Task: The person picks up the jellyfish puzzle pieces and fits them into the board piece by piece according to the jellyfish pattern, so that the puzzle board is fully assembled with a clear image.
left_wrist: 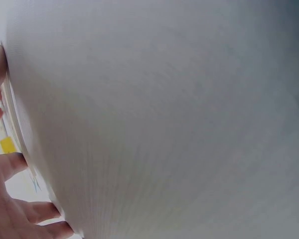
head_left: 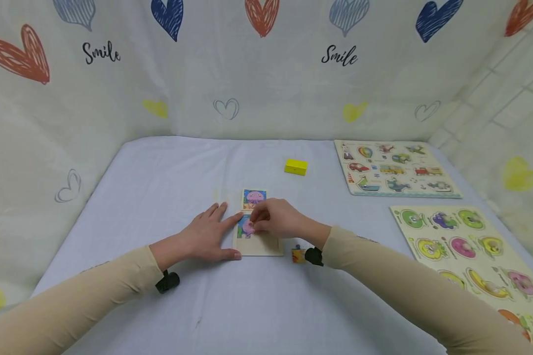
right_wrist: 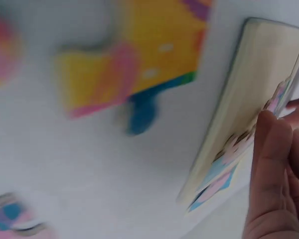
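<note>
My left hand (head_left: 204, 234) lies with spread fingers on the cloth, its thumb and index fingertip at the left edge of a small wooden puzzle board (head_left: 262, 248). Pink and blue jigsaw pieces fill the board's upper left; the rest is bare wood. Above it sits a picture card (head_left: 254, 197) with a pink sea creature. My right hand (head_left: 275, 219) pinches a small jigsaw piece at the fitted part, mostly hidden by the fingertips. By the right wrist lies a loose yellow-orange jigsaw piece (right_wrist: 159, 50). Another loose piece (right_wrist: 12, 216), pink and blue, appears in the right wrist view.
A yellow block (head_left: 295, 167) stands beyond the board. To the right lie a vehicle puzzle board (head_left: 397, 169) and a fruit puzzle board (head_left: 444, 234), the latter partly under my right sleeve. A curtain printed with hearts hangs behind the white-covered table (head_left: 177, 167).
</note>
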`<action>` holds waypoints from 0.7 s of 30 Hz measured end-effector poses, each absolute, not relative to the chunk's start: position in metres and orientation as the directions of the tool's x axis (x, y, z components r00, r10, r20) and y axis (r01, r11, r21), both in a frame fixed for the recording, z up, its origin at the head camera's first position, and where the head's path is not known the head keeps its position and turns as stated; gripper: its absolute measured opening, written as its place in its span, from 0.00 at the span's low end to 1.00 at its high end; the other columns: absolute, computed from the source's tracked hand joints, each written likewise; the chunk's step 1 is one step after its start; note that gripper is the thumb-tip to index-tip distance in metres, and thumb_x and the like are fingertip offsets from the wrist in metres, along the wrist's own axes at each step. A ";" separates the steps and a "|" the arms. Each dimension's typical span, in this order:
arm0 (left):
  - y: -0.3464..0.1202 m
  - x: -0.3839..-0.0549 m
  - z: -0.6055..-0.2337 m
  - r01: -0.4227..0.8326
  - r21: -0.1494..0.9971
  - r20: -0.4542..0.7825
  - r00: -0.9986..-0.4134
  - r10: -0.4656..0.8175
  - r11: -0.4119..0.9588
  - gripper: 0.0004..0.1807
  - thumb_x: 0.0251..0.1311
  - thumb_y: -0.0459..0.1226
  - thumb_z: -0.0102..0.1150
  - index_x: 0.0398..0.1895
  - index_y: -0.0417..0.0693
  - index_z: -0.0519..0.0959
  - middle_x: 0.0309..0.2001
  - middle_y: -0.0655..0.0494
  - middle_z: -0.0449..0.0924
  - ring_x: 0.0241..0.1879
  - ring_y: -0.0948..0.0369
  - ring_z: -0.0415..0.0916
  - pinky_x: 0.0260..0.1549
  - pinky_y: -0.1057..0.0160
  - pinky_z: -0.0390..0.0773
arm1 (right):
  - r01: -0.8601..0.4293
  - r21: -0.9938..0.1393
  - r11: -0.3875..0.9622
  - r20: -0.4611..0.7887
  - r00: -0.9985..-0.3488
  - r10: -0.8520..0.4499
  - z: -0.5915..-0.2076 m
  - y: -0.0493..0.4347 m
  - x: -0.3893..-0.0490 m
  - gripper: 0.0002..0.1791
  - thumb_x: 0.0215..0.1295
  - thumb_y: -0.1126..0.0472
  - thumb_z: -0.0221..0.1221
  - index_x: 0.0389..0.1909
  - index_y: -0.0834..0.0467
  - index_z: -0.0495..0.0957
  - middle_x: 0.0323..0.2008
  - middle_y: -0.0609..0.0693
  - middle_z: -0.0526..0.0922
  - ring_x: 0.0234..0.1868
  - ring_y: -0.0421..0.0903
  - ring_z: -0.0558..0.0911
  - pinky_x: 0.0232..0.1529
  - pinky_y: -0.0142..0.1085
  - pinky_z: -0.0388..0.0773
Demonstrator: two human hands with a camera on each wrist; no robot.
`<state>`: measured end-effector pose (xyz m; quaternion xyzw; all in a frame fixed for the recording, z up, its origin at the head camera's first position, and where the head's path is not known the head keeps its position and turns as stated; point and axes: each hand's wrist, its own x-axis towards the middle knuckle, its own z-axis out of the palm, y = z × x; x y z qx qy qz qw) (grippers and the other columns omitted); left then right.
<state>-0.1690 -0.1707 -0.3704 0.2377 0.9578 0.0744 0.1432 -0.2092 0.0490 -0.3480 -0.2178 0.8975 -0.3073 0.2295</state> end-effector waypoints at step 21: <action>-0.169 -0.171 -0.373 0.446 0.184 -0.234 -0.846 0.480 0.876 0.54 0.58 0.65 0.64 0.81 0.52 0.57 0.79 0.30 0.49 0.77 0.30 0.50 0.69 0.31 0.62 | -0.211 -0.487 0.848 -0.301 -0.871 -0.389 -0.347 0.174 -0.204 0.14 0.66 0.58 0.67 0.50 0.58 0.84 0.45 0.51 0.86 0.45 0.48 0.80 0.52 0.44 0.80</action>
